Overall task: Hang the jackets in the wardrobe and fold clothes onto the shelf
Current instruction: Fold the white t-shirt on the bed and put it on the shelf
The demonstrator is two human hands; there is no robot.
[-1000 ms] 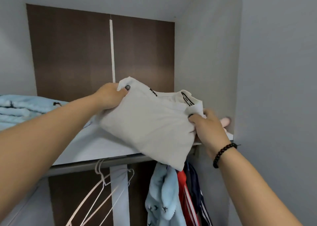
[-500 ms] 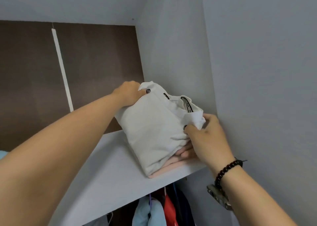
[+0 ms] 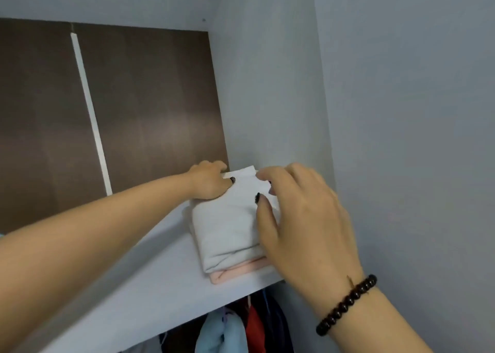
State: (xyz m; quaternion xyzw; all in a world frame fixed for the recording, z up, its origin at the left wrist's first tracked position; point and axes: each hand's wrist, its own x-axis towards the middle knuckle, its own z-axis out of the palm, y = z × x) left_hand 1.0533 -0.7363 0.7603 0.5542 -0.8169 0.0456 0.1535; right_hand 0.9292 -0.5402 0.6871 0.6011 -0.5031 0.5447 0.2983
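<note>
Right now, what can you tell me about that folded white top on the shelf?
The folded white top looks like soft, matte cotton, folded into a thick, compact bundle with a rounded fold facing the camera. It lies flat on a folded pink garment, in the right corner of the pale shelf, close to the wardrobe's side wall. The left hand grips its far left edge, thumb on top. The right hand hovers at its right side, fingers loosely curled; actual contact is unclear.

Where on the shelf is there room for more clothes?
The shelf is bare left of the folded white garment that tops the pink one. The right corner is crowded: the stack, left hand and right hand fill it.
</note>
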